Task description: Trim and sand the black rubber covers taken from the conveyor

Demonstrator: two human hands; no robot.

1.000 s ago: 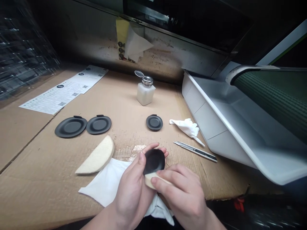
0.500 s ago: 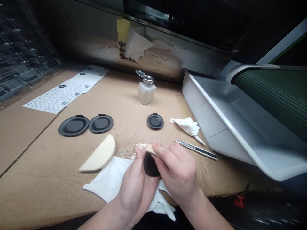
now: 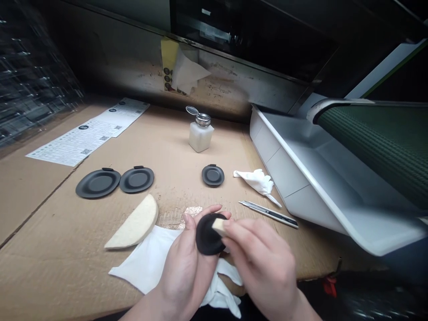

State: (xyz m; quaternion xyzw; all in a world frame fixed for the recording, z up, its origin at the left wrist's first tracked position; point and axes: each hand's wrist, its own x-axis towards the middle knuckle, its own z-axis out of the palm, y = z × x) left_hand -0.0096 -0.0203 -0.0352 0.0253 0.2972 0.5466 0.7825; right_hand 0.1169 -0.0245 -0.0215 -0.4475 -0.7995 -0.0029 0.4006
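My left hand (image 3: 189,267) cradles a small round black lid-like piece (image 3: 204,238), its dished face turned up. In my right hand (image 3: 267,258), a small cream felt block (image 3: 219,226) is pinched between thumb and fingers and touches the black piece's face. Below and behind my hands lies a white cloth (image 3: 147,263). Left of it rests a half-round cream felt pad (image 3: 135,225). Beyond are more black pieces with small tabs: a large one (image 3: 98,183), a medium one (image 3: 137,179) beside it, and a small one (image 3: 213,175).
A square bottle (image 3: 200,136) with its metal lid flipped up stands behind. To the right lie a crumpled white glove (image 3: 257,182) and a box cutter (image 3: 269,214), beside a large grey bin (image 3: 284,156). Printed sheets (image 3: 87,131) lie at left on the cardboard (image 3: 50,223).
My right hand has moved right and slightly down with the felt block, from the black piece's upper edge onto its face. The black piece now faces up more. The view has tilted slightly.
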